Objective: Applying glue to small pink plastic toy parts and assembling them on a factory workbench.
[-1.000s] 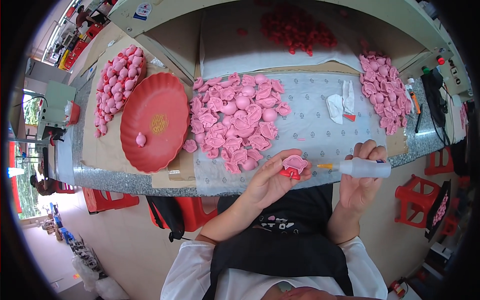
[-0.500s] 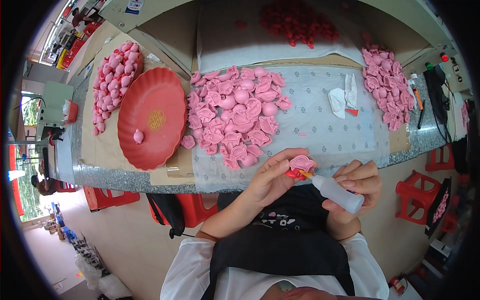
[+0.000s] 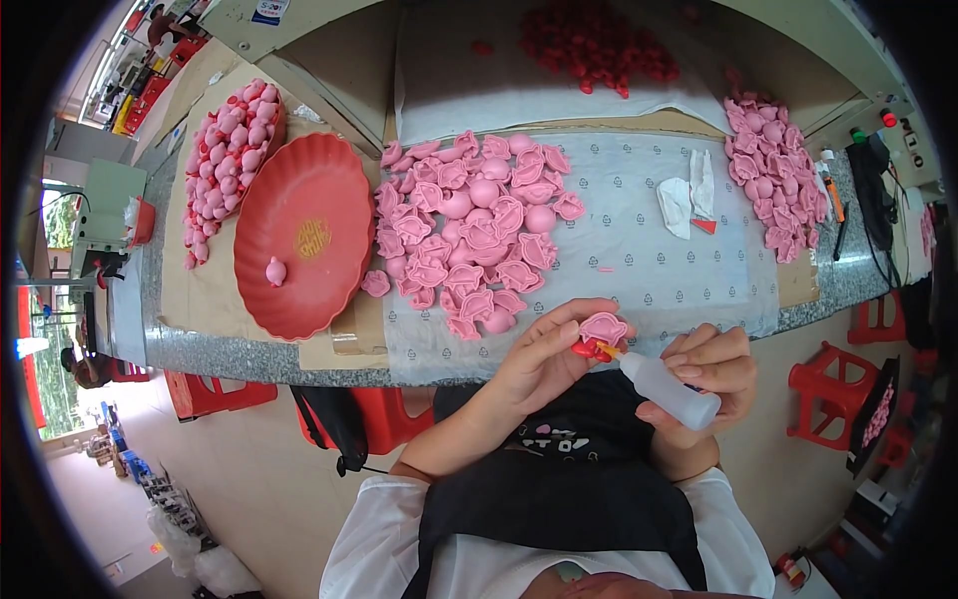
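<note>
Bottle point(image 3: 667, 389) tip now seemingly touching pink piece point(image 3: 602, 327).

Both hands raised close together — left hand point(image 3: 544, 359) pinching, right hand point(image 3: 711, 367) gripping.

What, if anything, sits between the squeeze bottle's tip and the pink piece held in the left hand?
Nothing visible. The right hand tilts the squeeze bottle so its nozzle meets the pink piece with a red part, pinched in the left hand, just off the table edge.
</note>
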{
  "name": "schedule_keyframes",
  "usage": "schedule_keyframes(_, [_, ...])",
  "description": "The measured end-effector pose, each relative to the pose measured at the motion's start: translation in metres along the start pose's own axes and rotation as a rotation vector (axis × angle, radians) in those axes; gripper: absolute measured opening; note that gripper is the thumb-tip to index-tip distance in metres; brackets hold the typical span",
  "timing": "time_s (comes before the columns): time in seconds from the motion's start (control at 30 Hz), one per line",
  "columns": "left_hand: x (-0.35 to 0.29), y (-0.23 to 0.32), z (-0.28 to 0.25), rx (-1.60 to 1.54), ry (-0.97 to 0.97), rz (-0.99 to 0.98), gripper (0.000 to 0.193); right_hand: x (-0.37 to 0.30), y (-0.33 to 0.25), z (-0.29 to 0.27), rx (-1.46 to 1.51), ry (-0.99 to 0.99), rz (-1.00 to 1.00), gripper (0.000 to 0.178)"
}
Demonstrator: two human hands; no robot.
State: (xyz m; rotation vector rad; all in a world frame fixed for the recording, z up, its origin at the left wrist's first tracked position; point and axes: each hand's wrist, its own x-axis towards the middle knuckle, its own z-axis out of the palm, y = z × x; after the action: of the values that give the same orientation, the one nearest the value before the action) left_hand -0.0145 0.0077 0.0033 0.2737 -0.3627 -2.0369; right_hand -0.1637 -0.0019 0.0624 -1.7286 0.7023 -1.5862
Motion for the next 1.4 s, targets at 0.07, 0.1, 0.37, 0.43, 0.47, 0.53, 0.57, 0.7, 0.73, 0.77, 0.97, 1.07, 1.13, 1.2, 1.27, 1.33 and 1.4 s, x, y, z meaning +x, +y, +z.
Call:
schedule_keyframes(0.07, [0.0003, -0.0002, 0.0009, 0.008, 0.004, 0.004, 0.040, -0.0003, -0.0001, -0.0002, 0.004, 0.008, -0.008, 0.047])
schedule_keyframes(0.1, [0.0004, -0.0003, 0.0013, 0.016, 0.009, 0.009, 0.040, -0.0008, -0.0006, 0.0001, 0.016, 0.032, -0.009, 0.047])
schedule_keyframes(0.37, [0.0004, -0.0013, 0.0003, 0.003, 0.006, -0.003, 0.040, 0.0013, 0.0011, 0.0041, -0.073, 0.022, -0.039, 0.041])
schedule_keyframes(0.43, [0.0003, -0.0015, 0.0001, 0.010, 0.005, 0.000, 0.040, 0.0004, 0.0006, 0.0038, -0.062, 0.029, -0.031, 0.042])
schedule_keyframes(0.47, [0.0003, -0.0015, 0.0003, 0.013, 0.006, -0.002, 0.040, -0.0002, 0.0000, 0.0030, -0.062, 0.029, -0.031, 0.042])
schedule_keyframes(0.53, [0.0005, -0.0016, 0.0004, 0.015, 0.006, -0.005, 0.039, -0.0011, -0.0011, 0.0008, -0.014, 0.004, 0.002, 0.048])
schedule_keyframes(0.57, [0.0007, -0.0016, 0.0003, 0.010, 0.005, -0.008, 0.039, -0.0012, -0.0006, 0.0008, -0.015, 0.004, 0.002, 0.048])
schedule_keyframes(0.7, [0.0005, -0.0011, 0.0009, 0.004, 0.005, -0.013, 0.039, -0.0012, -0.0003, 0.0006, -0.028, -0.024, -0.010, 0.049])
schedule_keyframes(0.73, [0.0006, -0.0012, 0.0005, 0.004, 0.005, -0.013, 0.039, -0.0011, -0.0007, 0.0007, -0.033, -0.032, -0.009, 0.050])
schedule_keyframes(0.77, [0.0007, -0.0016, -0.0004, 0.001, 0.001, -0.011, 0.039, -0.0014, -0.0004, 0.0016, -0.033, -0.031, -0.009, 0.050])
schedule_keyframes(0.97, [0.0005, -0.0020, -0.0006, 0.002, 0.013, -0.009, 0.038, 0.0006, 0.0004, 0.0010, -0.083, -0.018, -0.056, 0.043])
schedule_keyframes(1.07, [0.0005, -0.0018, 0.0005, 0.008, 0.023, -0.009, 0.038, -0.0013, 0.0003, 0.0019, -0.034, -0.015, -0.021, 0.048])
schedule_keyframes(1.13, [0.0004, -0.0019, 0.0001, 0.015, 0.030, -0.009, 0.038, -0.0016, 0.0005, 0.0020, -0.103, -0.036, -0.061, 0.043])
schedule_keyframes(1.2, [0.0002, -0.0021, -0.0015, 0.011, 0.015, -0.008, 0.038, -0.0018, 0.0011, 0.0015, -0.107, -0.038, -0.079, 0.043])
schedule_keyframes(1.27, [0.0002, -0.0020, -0.0014, 0.005, 0.011, -0.008, 0.038, -0.0015, 0.0018, 0.0008, -0.112, -0.041, -0.096, 0.043])
schedule_keyframes(1.33, [-0.0002, -0.0014, -0.0003, 0.000, 0.007, -0.009, 0.038, -0.0008, 0.0020, 0.0008, -0.117, -0.048, -0.113, 0.043])
schedule_keyframes(1.4, [-0.0008, -0.0004, 0.0015, 0.006, 0.030, -0.006, 0.039, 0.0001, 0.0011, 0.0002, -0.123, -0.051, -0.112, 0.042])
